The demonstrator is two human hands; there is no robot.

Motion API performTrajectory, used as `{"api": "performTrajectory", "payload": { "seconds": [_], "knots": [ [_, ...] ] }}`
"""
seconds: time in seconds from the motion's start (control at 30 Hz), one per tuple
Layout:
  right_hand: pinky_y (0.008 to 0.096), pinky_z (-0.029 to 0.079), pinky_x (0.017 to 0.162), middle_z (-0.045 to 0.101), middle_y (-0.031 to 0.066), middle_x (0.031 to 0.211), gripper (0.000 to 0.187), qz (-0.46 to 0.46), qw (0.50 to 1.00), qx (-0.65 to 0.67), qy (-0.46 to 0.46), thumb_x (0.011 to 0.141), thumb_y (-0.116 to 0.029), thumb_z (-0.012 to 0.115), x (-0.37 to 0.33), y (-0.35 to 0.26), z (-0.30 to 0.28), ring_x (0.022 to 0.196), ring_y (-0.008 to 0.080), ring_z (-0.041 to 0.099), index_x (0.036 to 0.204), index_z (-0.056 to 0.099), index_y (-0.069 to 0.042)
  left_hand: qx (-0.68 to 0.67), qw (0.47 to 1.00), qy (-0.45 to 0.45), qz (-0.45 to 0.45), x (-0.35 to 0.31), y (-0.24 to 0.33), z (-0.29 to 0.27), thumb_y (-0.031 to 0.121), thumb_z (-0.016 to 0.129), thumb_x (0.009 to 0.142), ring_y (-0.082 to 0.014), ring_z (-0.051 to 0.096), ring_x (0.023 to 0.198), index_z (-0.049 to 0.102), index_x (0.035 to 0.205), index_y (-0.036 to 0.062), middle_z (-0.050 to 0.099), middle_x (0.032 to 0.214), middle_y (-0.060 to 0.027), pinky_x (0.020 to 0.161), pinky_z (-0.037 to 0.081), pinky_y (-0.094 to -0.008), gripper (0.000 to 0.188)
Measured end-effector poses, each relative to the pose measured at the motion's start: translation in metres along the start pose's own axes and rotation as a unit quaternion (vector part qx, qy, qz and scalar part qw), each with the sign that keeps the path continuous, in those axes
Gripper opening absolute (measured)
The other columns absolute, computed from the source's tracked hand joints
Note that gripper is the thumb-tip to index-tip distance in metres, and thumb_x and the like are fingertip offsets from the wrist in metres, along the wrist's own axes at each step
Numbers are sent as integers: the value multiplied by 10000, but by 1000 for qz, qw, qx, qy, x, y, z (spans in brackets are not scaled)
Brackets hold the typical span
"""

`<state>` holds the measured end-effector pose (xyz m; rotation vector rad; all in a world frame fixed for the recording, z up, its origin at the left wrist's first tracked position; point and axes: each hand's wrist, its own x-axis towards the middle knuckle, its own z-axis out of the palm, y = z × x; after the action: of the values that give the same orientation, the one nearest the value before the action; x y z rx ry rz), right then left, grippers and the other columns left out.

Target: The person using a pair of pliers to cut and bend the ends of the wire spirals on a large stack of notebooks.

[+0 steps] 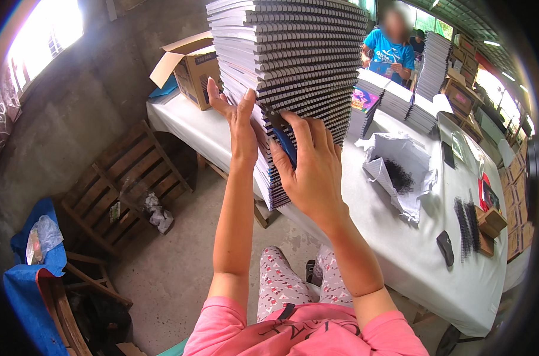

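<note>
A tall stack of spiral-bound books [305, 65] stands before me on the table, black coil spines facing right and toward me. My right hand [311, 160] is closed around blue-handled pliers [285, 144]. Their dark jaws rest at the corner of the stack, by the end of a coil; whether they bite on wire is too small to tell. My left hand [237, 118] lies against the left side of the stack, fingers and thumb apart, holding nothing.
On the white-covered table [400, 243] are crumpled paper with black coil scraps [398, 176], loose black coils [468, 225], a black tool [445, 248] and a wooden block [491, 223]. An open carton [195, 74] stands at left. Across the table stands a person in blue [391, 50] beside more book stacks [434, 65].
</note>
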<state>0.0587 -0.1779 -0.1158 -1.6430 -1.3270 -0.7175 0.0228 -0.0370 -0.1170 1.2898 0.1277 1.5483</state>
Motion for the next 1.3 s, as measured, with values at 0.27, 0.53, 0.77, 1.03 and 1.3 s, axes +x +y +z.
{"api": "performTrajectory", "payload": {
  "seconds": [0.27,0.53,0.77,1.03,1.3],
  "knots": [
    [305,484,556,550,82,877,303,194,859,439,-176,904,-300,535,5,4,-10,758,193,589,1089,487,-65,13,1000,-10,21,-1,-4,-2,373,601,839,-326,-45,1384,-4,1444,162,-14,1477,-198,1105,-3,-441,881],
    [381,446,697,522,107,998,402,18,989,144,-9,884,-290,558,-8,4,-2,854,257,549,1207,456,-74,27,1000,9,10,-2,4,-2,436,613,800,-358,-64,1383,15,1449,193,-29,1489,-167,1102,16,-475,916],
    [434,417,729,518,105,980,387,-16,999,28,25,850,-276,580,5,3,0,876,294,542,1180,486,-97,25,1000,-8,-11,1,9,2,476,608,811,-365,20,1384,-42,1444,166,-30,1474,-246,1089,146,-449,958],
    [395,481,641,536,124,870,273,-14,994,106,-11,879,-237,547,8,2,-2,743,331,580,1099,501,-83,10,999,-27,-39,-4,15,3,418,589,849,-300,60,1385,-54,1442,169,-7,1462,-269,1097,145,-412,910],
    [387,472,665,585,106,827,301,356,579,688,-254,903,-268,529,14,8,-20,753,268,604,1084,479,-33,27,999,-19,-16,-4,13,3,403,595,840,-328,-29,1388,-20,1443,140,-11,1475,-176,1109,43,-448,900]
  ]
}}
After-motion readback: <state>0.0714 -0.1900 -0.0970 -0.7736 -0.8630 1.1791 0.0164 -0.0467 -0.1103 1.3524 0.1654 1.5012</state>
